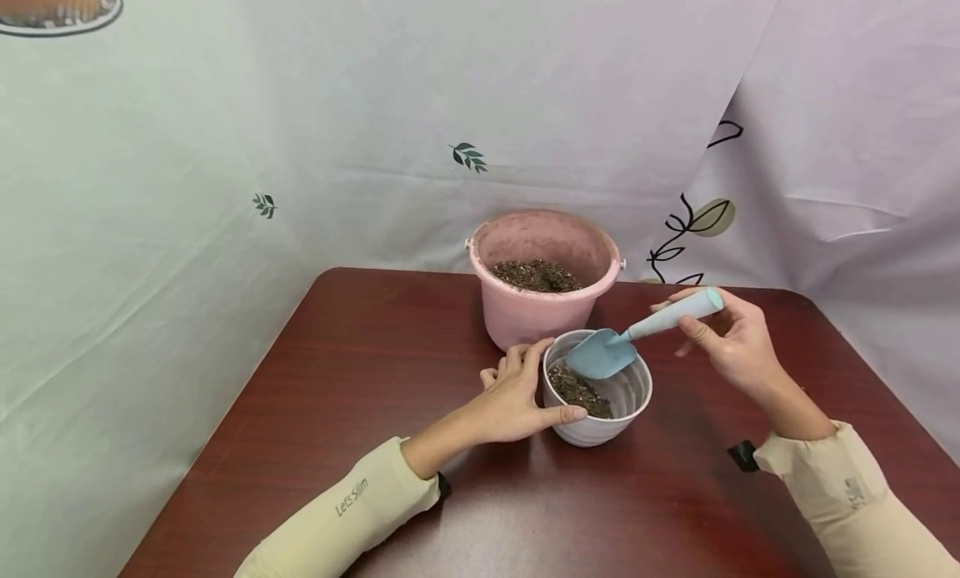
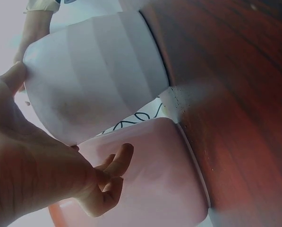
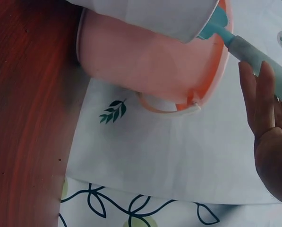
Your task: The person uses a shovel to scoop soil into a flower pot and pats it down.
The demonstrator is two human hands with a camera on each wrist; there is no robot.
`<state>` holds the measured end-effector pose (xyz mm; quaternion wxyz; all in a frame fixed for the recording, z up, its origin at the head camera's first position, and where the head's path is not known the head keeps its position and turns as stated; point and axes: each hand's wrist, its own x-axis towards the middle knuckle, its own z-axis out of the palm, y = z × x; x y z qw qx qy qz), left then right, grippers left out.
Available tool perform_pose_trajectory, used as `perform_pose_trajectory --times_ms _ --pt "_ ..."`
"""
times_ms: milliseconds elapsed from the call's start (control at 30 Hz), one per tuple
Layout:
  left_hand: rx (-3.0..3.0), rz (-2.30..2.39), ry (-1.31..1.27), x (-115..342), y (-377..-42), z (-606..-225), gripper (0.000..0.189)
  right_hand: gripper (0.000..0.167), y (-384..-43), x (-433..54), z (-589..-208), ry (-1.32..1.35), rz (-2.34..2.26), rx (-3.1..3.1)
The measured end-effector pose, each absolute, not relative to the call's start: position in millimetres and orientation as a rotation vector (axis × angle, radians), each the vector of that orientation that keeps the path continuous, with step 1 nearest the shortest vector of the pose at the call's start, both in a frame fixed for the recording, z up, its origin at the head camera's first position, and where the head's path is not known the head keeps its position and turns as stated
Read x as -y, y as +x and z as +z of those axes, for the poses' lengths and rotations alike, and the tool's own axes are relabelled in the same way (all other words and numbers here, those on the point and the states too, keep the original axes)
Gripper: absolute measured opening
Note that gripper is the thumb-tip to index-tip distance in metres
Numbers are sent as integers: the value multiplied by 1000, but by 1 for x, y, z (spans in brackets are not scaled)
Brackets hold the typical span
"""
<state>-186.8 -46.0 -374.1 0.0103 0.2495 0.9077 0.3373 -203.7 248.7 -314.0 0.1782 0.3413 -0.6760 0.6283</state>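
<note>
While the head view looks down on dark soil (image 1: 577, 390) inside the white pot (image 1: 592, 434), the left wrist view shows its banded outer wall instead. The left hand (image 1: 513, 407) grips the pot's rim with thumb and forefinger spread, its other fingers bent beside the pot. Above the pot's mouth slants the blue trowel (image 1: 602, 354), its handle held between the thumb and fingers of the right hand (image 1: 738, 349). Just behind the pot stands the pink bucket (image 1: 525, 318), also holding soil; only the right wrist view reveals its looped carrying handle (image 3: 171, 112).
</note>
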Motion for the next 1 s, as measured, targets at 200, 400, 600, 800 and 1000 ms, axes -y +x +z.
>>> perform_pose_trajectory --times_ms 200,400,600,800,1000 --pt "-2832 1034 789 47 -187 -372 99 16 -203 -246 -306 888 1991 1827" --pt "-2796 1045 779 50 -188 -369 98 20 -209 -243 -297 761 2410 1597" --pt "-2772 977 778 52 -188 -367 105 18 -213 -240 -292 762 2538 1522" --pt "-2785 891 686 56 -188 -363 111 18 -219 -235 -280 757 2628 1394" --pt "-2798 978 537 69 -194 -348 111 15 -232 -234 -261 641 2730 1329"
